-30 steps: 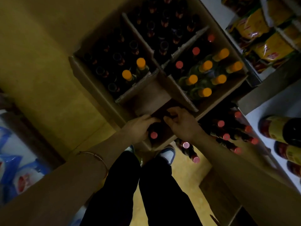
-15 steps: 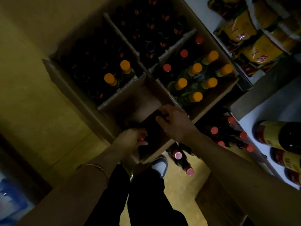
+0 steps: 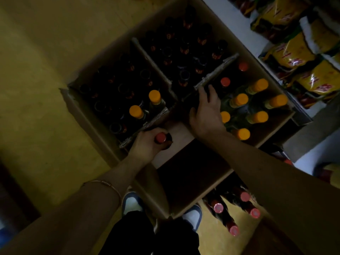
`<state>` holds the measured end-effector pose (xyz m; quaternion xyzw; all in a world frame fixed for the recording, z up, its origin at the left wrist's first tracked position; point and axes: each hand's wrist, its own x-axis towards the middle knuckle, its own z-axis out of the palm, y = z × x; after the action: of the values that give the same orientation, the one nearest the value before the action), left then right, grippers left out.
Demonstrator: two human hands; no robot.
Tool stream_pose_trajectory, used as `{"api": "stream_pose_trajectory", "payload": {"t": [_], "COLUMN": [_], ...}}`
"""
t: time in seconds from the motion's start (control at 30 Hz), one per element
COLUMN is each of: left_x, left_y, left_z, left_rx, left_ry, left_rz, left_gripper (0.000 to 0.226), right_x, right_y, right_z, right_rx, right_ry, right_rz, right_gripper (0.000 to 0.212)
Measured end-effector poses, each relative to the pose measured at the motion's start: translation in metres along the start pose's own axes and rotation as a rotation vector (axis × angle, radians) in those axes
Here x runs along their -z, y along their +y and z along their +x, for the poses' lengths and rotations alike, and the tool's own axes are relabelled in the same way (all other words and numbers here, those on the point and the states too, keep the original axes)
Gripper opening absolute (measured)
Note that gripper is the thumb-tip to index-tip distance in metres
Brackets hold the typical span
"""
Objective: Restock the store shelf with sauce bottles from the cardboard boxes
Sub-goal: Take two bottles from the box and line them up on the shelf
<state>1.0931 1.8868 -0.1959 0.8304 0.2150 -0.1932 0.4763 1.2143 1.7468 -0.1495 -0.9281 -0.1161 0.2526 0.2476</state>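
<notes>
This was a shop, dim and seen from above. A big cardboard box [image 3: 77, 107] sat on the yellow floor [image 3: 36, 61], split into parts and packed with many bottles, some with orange caps [image 3: 240, 99] and some with red caps [image 3: 225, 81]. At the right edge stood a white shelf [image 3: 242, 30] stacked with yellow packets [image 3: 292, 52]. More red-capped bottles [image 3: 218, 207] lay low down beside the box.

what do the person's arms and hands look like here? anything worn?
Both forearms are bare, no sleeves or gloves in view. The left wrist carries a thin metal bracelet with a small coiled section. The left hand and right hand show no rings or watch that the dim light lets me make out.
</notes>
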Motion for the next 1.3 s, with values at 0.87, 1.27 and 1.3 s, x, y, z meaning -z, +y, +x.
{"api": "stream_pose_trajectory", "payload": {"t": [0.87, 1.27, 1.3], "left_x": [0.015, 0.097, 0.104], "left_y": [0.005, 0.168, 0.186], "left_z": [-0.02, -0.094, -0.102], "left_rx": [-0.055, -0.216, -0.255], "left_ry": [0.093, 0.122, 0.119], "left_rz": [-0.069, -0.18, -0.159], "left_gripper": [0.054, 0.033, 0.041], "right_x": [-0.001, 0.187, 0.205], "right_y": [0.012, -0.083, -0.092], "right_z": [0.029, -0.056, -0.068], "right_rx": [-0.14, 0.123, 0.128], "right_ry": [0.252, 0.369, 0.374], "right_rz": [0.31, 0.37, 0.378], "right_gripper": [0.023, 0.034, 0.034]}}
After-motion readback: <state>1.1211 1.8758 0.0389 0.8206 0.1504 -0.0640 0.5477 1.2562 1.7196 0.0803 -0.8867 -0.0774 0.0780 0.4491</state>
